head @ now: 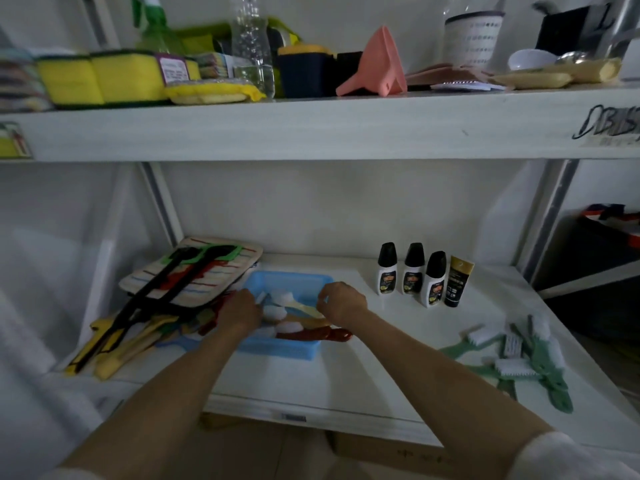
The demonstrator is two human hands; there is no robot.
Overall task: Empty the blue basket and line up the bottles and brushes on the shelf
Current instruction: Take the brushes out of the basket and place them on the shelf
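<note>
Blue basket (277,348) on the lower shelf (346,382), left of middle, set back from the front edge, with several brushes (294,323) inside: white bristle heads, a cream handle, a dark red handle (322,335) sticking out over the right rim. Left hand (239,311) reaching in over the basket's left rim, fingers down among the brush heads; whether grasping one, cannot tell. Right hand (341,301) above the basket's back right corner, fingers curled, pinching the tip of the cream handle (304,309). Behind and right of the basket, toward the back of the shelf, three white bottles (412,271) with black caps in a row, a black and gold tube (457,282) just beside the last. Near the shelf's right edge, a loose cluster of green brushes (530,358) with white bristles, well apart from both hands. At the left end, a striped cloth pad (207,271) tilted over a pile of yellow and black tools (117,344).
</note>
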